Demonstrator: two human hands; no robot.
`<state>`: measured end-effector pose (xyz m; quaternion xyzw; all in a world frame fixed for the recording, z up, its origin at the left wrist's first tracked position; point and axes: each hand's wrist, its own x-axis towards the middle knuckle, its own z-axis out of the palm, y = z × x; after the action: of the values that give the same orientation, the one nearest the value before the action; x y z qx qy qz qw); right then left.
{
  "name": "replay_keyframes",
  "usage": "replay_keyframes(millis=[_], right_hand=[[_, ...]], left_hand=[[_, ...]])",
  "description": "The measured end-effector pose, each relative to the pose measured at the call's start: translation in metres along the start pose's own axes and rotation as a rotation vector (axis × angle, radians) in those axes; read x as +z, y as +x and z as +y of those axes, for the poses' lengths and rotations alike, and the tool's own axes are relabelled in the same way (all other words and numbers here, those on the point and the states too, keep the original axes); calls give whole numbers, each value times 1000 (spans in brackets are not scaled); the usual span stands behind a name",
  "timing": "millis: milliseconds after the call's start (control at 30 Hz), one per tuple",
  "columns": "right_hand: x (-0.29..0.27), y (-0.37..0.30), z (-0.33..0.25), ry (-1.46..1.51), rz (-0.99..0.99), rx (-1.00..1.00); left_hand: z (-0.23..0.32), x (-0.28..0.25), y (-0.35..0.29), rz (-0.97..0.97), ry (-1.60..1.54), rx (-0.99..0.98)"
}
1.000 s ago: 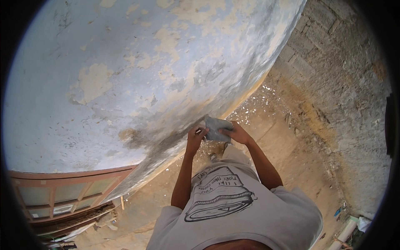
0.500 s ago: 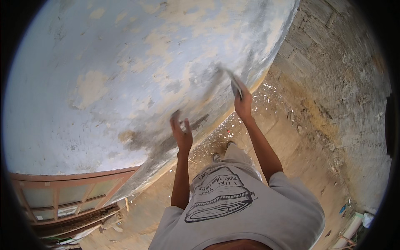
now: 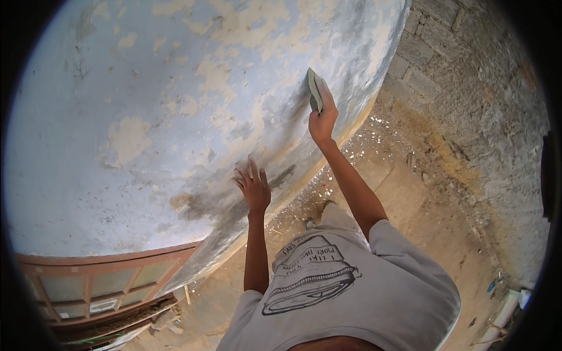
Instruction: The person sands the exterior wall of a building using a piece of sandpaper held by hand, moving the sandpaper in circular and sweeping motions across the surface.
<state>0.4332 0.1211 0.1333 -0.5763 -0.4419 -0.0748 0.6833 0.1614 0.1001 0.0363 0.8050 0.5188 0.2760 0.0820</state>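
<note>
A pale blue wall [image 3: 64,152] with cream bare patches and dark smudges curves across the view in front of me. My right hand [image 3: 323,120] grips a thin, flat grey-green piece [image 3: 315,90] with a pointed end, held against or very close to the wall; its exact kind I cannot make out. Lower and to the left, my left hand [image 3: 255,190] is open, fingers spread, at the wall beside a dark grey stain. Its fingertips seem to rest on the surface.
White flakes [image 3: 374,133] lie on the brown dirt ground [image 3: 404,193] along the wall's foot. A rough block wall [image 3: 468,76] rises on the right. A brown-framed window [image 3: 111,286] is at lower left. A pale pipe [image 3: 506,316] lies at lower right.
My right hand has moved up and left along the wall with the flat piece. My left hand's fingers have spread out toward the wall. The view has shifted slightly.
</note>
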Motion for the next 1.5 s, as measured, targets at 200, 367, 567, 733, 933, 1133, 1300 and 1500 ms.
replay_keyframes(millis=[200,367,567,733,933,1133,1300,1500], right_hand=[[4,-16,-5,0,-24,-6],[4,-8,4,-10,-10,71],[8,-9,5,2,10,40],[9,-6,0,4,14,35],[7,9,19,23,49,21],[11,-16,6,30,-28,62],[13,-5,13,27,15,105],[14,-7,10,56,18,98]], left_hand=[[3,12,5,-38,85,-66],[3,14,6,-38,91,-74],[1,17,6,3,96,-63],[3,13,7,-30,68,-75],[1,18,8,57,86,-27],[2,17,7,-14,105,-90],[0,20,6,41,101,-45],[-1,20,8,57,115,-35]])
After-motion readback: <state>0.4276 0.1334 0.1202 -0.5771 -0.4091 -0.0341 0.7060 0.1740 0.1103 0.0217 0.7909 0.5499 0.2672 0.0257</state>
